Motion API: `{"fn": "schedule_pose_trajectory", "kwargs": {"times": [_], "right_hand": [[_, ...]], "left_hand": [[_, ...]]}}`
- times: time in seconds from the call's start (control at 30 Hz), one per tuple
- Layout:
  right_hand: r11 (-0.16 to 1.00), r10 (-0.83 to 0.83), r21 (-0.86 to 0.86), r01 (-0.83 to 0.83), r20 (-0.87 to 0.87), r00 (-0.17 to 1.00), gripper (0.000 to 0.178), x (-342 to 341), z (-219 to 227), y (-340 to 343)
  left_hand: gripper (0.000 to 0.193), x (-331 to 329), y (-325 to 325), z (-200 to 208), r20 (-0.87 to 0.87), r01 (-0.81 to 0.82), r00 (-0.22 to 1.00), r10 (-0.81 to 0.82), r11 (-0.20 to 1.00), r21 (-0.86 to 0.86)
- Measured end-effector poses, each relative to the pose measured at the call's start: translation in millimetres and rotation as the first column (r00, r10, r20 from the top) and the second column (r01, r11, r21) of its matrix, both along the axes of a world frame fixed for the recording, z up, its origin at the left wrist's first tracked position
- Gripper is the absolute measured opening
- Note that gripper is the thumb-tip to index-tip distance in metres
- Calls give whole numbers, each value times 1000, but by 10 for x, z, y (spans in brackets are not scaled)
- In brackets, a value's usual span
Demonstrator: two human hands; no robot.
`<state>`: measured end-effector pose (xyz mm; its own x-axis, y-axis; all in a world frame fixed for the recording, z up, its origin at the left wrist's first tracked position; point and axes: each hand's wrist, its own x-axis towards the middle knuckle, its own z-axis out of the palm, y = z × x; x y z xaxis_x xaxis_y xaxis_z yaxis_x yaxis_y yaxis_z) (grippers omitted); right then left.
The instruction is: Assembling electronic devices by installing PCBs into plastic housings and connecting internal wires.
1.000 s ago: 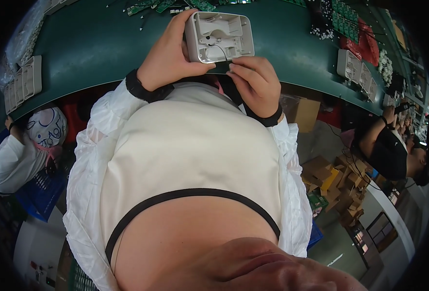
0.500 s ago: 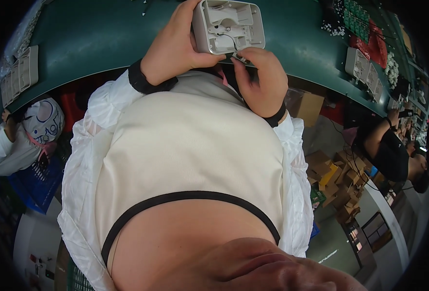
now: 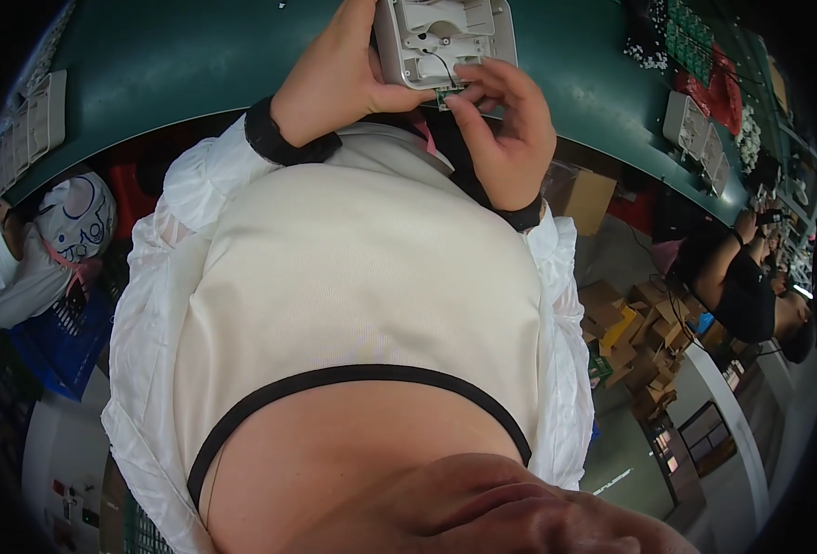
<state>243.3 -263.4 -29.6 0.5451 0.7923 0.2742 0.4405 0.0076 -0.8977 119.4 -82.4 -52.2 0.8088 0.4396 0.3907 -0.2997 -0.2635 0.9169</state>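
My left hand (image 3: pixel 330 78) is closed round the left side of a pale grey plastic housing (image 3: pixel 392 46), held over the near edge of the table. The housing's open side faces up, showing ribs, compartments and a thin black wire (image 3: pixel 442 61). That wire runs down to a small green circuit board (image 3: pixel 444 99) at the near rim, beside my left thumb tip. My right hand (image 3: pixel 510 125) is at the same corner, its thumb and a curled finger at the board's edge. Its index finger reaches over the housing's rim.
The green table (image 3: pixel 196 65) curves across the front. Similar pale housings lie at the left (image 3: pixel 34 129) and right (image 3: pixel 695 134). Beyond the right ones are a red bag (image 3: pixel 718 92) and green circuit boards (image 3: pixel 688 42). Co-workers sit either side; cardboard boxes (image 3: pixel 644 342) lie at right.
The small board has turned so its green face shows at the housing's rim. My right index finger has lifted from it onto the rim. The housing has shifted slightly right.
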Motion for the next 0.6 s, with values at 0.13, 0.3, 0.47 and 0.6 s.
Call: {"fn": "schedule_pose_trajectory", "kwargs": {"times": [0.13,0.3,0.47,0.6], "right_hand": [[998,9,-55,-16,-123,992,29,70,-7,64],[968,111,-236,-83,109,988,23,112,232,144],[959,263,-217,-183,431,863,20,209,296,195],[926,354,-303,-223,499,791,20,262,400,136]], "left_hand": [[106,-31,-23,326,-454,-83,890,51,995,-50],[98,-44,13,123,-358,-63,931,68,998,25],[108,-118,58,-61,-344,-38,939,23,999,-36],[104,-168,88,197,-417,72,906,-68,997,-6]]}}
